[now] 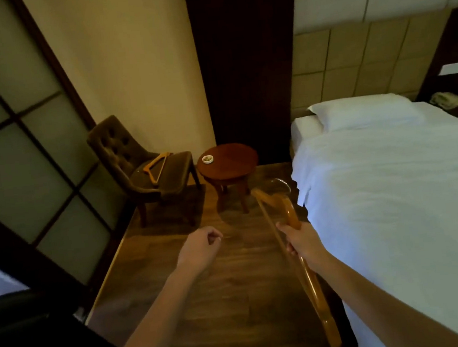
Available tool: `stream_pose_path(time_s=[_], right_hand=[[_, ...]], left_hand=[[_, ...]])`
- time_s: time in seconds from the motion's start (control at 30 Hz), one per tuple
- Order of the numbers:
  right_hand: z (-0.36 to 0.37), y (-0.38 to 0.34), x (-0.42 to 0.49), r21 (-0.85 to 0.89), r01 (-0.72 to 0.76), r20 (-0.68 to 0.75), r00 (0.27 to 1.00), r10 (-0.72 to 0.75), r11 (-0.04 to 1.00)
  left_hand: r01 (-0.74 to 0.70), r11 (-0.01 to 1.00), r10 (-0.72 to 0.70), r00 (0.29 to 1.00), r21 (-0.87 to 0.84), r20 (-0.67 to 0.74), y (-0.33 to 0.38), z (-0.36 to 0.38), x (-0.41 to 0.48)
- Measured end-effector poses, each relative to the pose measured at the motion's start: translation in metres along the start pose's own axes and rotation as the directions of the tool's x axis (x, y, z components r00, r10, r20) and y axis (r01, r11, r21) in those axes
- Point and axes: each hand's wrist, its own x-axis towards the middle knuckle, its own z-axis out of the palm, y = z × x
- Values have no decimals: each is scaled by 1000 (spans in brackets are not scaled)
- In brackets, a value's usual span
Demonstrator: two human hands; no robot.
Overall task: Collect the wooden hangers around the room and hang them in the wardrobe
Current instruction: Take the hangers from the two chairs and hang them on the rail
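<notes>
One hanger (316, 291) in right hand (302, 241), second hanger (156, 168) on chair (109, 146)

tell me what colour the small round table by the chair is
Reddish-brown polished wood. The round table shows best in the head view, the only one.

right hand (302, 240) gripping wooden hanger (309, 272), second hanger (156, 167) on chair (166, 177)
</notes>
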Motion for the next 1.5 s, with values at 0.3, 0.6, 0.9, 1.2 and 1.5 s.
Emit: stream_pose_path(time_s=[0.3, 0.6, 0.9, 1.2, 1.5], right_hand=[[74, -30, 74, -8, 8, 215, 977, -6, 1000], [157, -70, 209, 13, -34, 389, 921, 26, 999], [276, -136, 419, 35, -462, 385, 825, 415, 886], [363, -212, 641, -270, -321, 391, 825, 408, 908], [507, -315, 866, -278, -248, 476, 804, 357, 928]], left_hand=[[139, 984, -157, 972, -114, -172, -46, -40, 35], [282, 909, -345, 922, -306, -174, -115, -65, 167], [243, -281, -602, 708, -928, 368, -214, -113, 371], [218, -254, -750, 571, -942, 334, -311, -158, 591], [424, 95, -848, 508, -900, 150, -377, -214, 814]])
